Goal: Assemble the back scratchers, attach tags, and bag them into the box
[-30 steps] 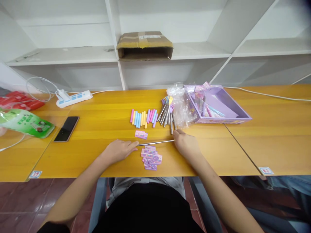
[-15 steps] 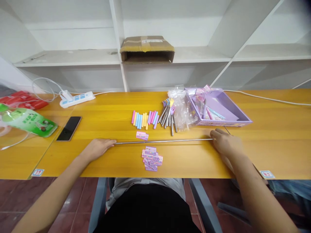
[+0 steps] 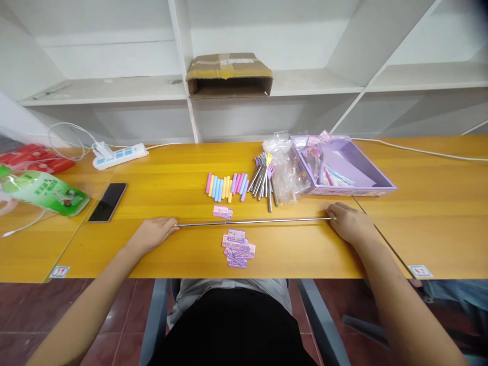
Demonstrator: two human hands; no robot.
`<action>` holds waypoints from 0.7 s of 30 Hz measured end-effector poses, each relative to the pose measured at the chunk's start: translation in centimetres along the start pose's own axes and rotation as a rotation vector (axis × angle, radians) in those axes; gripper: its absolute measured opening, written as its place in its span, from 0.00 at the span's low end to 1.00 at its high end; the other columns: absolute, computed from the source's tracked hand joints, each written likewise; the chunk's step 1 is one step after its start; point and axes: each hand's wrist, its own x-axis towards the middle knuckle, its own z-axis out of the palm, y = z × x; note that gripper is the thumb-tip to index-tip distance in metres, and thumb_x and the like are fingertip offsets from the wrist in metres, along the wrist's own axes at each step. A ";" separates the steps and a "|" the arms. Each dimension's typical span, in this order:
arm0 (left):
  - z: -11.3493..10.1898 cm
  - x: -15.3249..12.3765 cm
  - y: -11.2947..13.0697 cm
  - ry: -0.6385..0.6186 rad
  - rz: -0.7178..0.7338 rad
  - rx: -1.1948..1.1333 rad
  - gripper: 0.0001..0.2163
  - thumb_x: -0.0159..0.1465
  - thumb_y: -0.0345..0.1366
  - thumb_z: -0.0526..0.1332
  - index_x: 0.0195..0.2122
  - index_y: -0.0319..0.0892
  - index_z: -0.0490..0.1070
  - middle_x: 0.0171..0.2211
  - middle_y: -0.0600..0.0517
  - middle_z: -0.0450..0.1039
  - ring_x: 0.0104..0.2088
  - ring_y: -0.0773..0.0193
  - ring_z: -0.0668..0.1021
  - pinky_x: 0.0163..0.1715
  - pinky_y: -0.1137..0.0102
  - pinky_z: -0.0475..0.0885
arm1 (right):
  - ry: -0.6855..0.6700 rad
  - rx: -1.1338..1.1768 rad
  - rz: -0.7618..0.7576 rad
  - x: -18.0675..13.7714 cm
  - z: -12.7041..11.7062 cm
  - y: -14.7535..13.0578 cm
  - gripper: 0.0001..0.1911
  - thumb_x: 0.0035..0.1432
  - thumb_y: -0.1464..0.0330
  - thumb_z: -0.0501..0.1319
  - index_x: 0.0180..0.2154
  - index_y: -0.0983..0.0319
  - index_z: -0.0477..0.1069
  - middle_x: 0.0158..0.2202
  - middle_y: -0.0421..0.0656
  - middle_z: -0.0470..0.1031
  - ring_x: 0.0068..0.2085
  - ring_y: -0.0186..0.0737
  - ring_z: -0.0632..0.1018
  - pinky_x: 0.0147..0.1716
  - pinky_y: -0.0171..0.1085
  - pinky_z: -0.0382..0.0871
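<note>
A thin telescopic metal rod [image 3: 251, 221], drawn out long, lies almost level across the front of the table. Its left end is pinched in my left hand [image 3: 155, 235], and my right hand [image 3: 348, 222] is closed round the other end. A bit of yellow shows at each end, but the fingers hide the rest. Just beyond the rod are two small pink-purple cards [image 3: 222, 212]; nearer to me lies a loose pile of similar cards [image 3: 238, 249]. Behind sit a row of pastel tubes [image 3: 226, 188] and a heap of short metal back scratchers [image 3: 264, 180] with coloured hand-shaped heads.
Clear plastic bags [image 3: 284, 170] lie against a purple box [image 3: 354, 191] holding wrapped items. To the left are a phone [image 3: 108, 202], a power strip [image 3: 121, 156], a green bottle [image 3: 48, 191] and red packets [image 3: 36, 158]. A cardboard box [image 3: 229, 76] sits on the shelf.
Both hands have shifted slightly left along with the rod, keeping hold of its ends. The cards, tubes and heap of back scratchers have stayed where they were.
</note>
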 end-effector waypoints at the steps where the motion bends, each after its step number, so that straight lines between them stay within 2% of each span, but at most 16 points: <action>1: -0.2 0.1 0.1 -0.007 0.007 0.002 0.19 0.83 0.46 0.48 0.41 0.45 0.72 0.34 0.48 0.81 0.35 0.56 0.84 0.37 0.67 0.75 | -0.006 -0.003 0.012 0.1 -0.3 -0.1 0.09 0.70 0.71 0.56 0.40 0.60 0.75 0.49 0.49 0.82 0.39 0.43 0.75 0.34 0.40 0.57; 4: -1.1 0.7 0.3 -0.021 0.023 -0.001 0.17 0.82 0.44 0.49 0.39 0.45 0.70 0.33 0.48 0.79 0.34 0.56 0.83 0.36 0.67 0.74 | -0.012 -0.015 0.031 0.3 -1.1 -0.5 0.09 0.68 0.73 0.57 0.38 0.59 0.75 0.47 0.50 0.82 0.39 0.43 0.75 0.34 0.40 0.56; 10: -2.3 2.7 1.5 -0.069 0.028 0.087 0.14 0.82 0.43 0.50 0.42 0.44 0.70 0.36 0.47 0.81 0.37 0.55 0.84 0.37 0.68 0.74 | -0.004 -0.020 -0.037 1.1 -2.1 -2.6 0.06 0.64 0.73 0.58 0.36 0.60 0.73 0.42 0.47 0.81 0.36 0.42 0.74 0.33 0.39 0.54; 17: -2.9 6.6 4.5 -0.073 0.037 0.058 0.15 0.82 0.43 0.50 0.44 0.43 0.72 0.36 0.45 0.82 0.36 0.55 0.84 0.37 0.66 0.76 | 0.034 -0.013 -0.058 2.0 -5.6 -8.8 0.11 0.66 0.73 0.55 0.40 0.61 0.76 0.44 0.48 0.83 0.37 0.42 0.76 0.31 0.39 0.52; 21: -3.4 8.6 6.8 -0.098 0.027 0.061 0.15 0.82 0.43 0.50 0.45 0.42 0.72 0.37 0.42 0.83 0.37 0.52 0.85 0.38 0.65 0.76 | -0.009 -0.040 -0.111 2.5 -6.2 -12.5 0.11 0.69 0.71 0.55 0.42 0.61 0.78 0.45 0.49 0.82 0.38 0.42 0.79 0.31 0.39 0.50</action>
